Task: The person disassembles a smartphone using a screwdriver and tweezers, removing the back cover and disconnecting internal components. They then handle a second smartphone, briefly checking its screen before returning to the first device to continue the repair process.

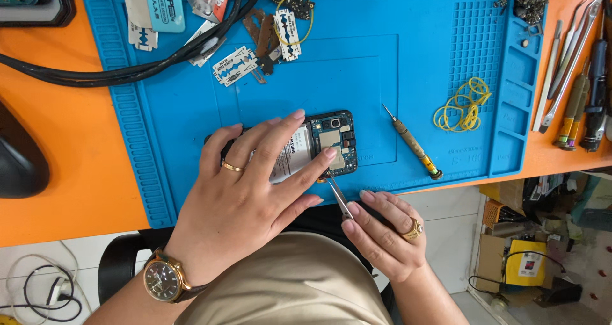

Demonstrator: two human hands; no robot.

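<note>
A blue mat (408, 38) covers the orange table (57, 146); razor blades (234, 65) and black cables (127, 70) lie at its top left; a screwdriver (413, 143) lies beside yellow rubber bands (463, 104); tools (577, 76) line the right edge.

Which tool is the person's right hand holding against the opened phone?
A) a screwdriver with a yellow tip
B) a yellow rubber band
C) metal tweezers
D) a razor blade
C: the right hand grips thin metal tweezers whose tips meet the lower edge of the opened phone, while the screwdriver lies apart on the blue mat.
</note>
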